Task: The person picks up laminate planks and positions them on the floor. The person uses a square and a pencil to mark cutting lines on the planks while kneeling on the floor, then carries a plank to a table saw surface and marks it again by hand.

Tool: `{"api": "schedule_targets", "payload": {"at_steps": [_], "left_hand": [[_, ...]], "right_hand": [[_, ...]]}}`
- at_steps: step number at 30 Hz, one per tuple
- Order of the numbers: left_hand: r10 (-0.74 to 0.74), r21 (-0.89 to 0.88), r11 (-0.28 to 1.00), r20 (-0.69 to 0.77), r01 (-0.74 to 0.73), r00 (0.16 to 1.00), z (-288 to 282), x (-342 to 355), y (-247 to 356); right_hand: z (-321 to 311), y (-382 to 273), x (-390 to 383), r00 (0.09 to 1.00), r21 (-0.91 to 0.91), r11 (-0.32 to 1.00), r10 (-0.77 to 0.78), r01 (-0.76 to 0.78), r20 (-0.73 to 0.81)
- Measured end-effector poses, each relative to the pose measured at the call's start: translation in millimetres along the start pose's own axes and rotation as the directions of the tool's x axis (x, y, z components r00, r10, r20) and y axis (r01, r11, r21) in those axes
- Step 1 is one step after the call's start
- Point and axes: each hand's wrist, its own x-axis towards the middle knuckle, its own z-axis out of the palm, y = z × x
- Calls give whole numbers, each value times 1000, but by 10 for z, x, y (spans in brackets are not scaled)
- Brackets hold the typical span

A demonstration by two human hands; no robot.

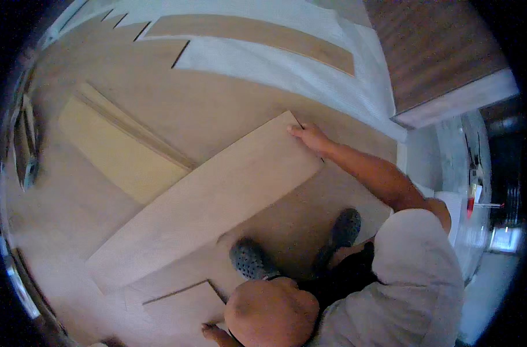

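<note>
Neither of my hands shows. Below me a bent-over co-worker (418, 268) in a beige shirt and dark clogs has one hand (307, 137) gripping the near right end of a long pale wood-look plank (206, 202), which slants down to the left. This person's other hand (212, 332) is at the lower edge of the view, by a short board piece (180, 312) with dark edges. Beyond the long plank lie yellowish planks (121, 158), partly overlapping.
The laid plank floor (229, 98) has a stepped edge against white underlay (229, 58), where a loose plank (252, 32) lies. A dark wood cabinet (437, 46) stands at upper right, above a pale wall edge (442, 141). Long items (25, 144) lie at the far left.
</note>
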Motion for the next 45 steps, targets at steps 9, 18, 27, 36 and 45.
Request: {"api": "schedule_targets", "payload": {"at_steps": [9,18,27,36,45], "left_hand": [[158,-966,189,208,177,965,-1149,-27,2588],[531,-840,505,124,-196,838,-413,432,3670],[663,-875,470,266,-113,700,-728,-535,5671],[815,-459,571,212,-681,540,-1477,-1710,7477],[885,-94,397,304,-913,353,-1648,-1901,8538]], "right_hand": [[-891,-27,-713,989,44,989,145,-143,-31],[-1489,465,-482,960,-174,985,-48,-1,-277],[-2409,2205,-264,839,7,974,201,-228,-505],[-3235,2643,-723,921,470,872,287,-138,-262],[-3703,2801,-1902,943,373,918,236,-137,-236]]}}
